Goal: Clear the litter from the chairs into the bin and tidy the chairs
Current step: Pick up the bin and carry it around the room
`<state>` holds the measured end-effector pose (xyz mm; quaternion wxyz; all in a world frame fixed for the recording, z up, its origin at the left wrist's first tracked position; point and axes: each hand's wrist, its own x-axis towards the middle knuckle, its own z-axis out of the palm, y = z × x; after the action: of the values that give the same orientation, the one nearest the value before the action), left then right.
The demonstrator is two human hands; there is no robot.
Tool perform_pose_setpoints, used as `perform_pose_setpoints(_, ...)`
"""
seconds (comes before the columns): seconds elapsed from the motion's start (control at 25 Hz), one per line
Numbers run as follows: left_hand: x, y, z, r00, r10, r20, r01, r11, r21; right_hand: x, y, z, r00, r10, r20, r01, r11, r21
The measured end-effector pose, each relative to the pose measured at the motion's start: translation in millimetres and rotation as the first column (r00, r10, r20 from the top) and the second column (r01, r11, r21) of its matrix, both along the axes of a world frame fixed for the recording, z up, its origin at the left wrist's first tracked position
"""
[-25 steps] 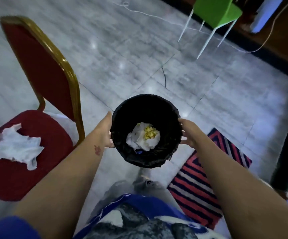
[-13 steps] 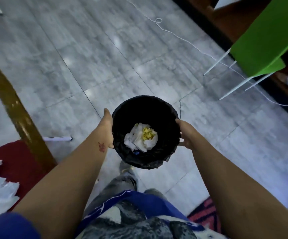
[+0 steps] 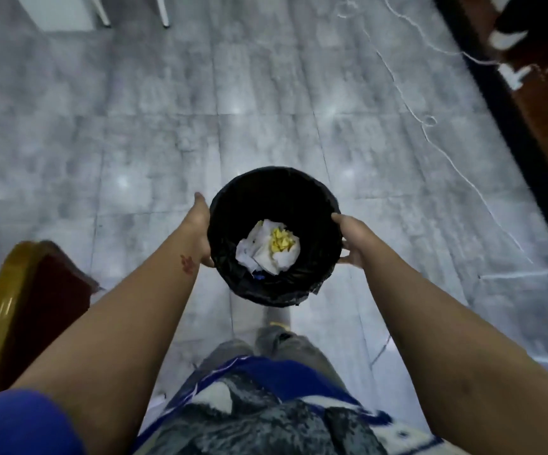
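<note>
— Which step?
— Carrying: left hand (image 3: 202, 229) and right hand (image 3: 351, 239) each keep a closed grip on the bin (image 3: 274, 236) (crumpled paper (image 3: 267, 246) inside), above the floor (image 3: 167, 126).
— Next?
— Probably setting it near the red chair (image 3: 32, 307).

grey marble floor (image 3: 266, 93) with a white cord (image 3: 407, 103)

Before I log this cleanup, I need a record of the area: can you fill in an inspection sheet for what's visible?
Surface: grey tiled floor, glossy, no litter seen on it.
Job's things: black bin held off the floor, white paper with yellow bits inside; red chair at lower left.
Clutter: nothing seen.
Hands: left hand and right hand grip opposite sides of the bin.
Cables: white cord trails across the floor at right.
Surroundings: dark skirting; white legs at top.
</note>
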<state>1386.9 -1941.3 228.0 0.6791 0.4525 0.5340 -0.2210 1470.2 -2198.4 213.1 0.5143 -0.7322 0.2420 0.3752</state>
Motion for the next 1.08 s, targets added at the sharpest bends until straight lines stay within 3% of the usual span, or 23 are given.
perform_pose_setpoints(0.32, 90, 133, -6, 0.944, 0.328, 0.039, -0.329, 0.944, 0.038, 187, 184, 7, 0.922, 0.386, 0.015, -0.386, 0.922, -0.022)
perform_pose_setpoints(0.6, 140, 300, -11, 0.838, 0.546, 0.008, -0.546, 0.838, -0.004, 276, 400, -3, 0.785, 0.620, 0.009, -0.616, 0.781, -0.100)
perform_pose_setpoints(0.72, 148, 360, -2, 0.748, 0.662, -0.036, -0.662, 0.749, 0.012, 295, 486, -2, 0.720, 0.694, 0.005, -0.690, 0.717, -0.097)
perform_pose_setpoints(0.84, 147, 426, -6, 0.662, 0.749, 0.012, -0.749, 0.662, 0.022, 311, 588, -2, 0.613, 0.789, 0.027, -0.785, 0.613, -0.090)
perform_pose_setpoints(1.08, 125, 529, -13, 0.380, 0.925, 0.021, -0.924, 0.379, 0.051, 308, 783, -8, 0.315, 0.948, 0.047, -0.942, 0.318, -0.104)
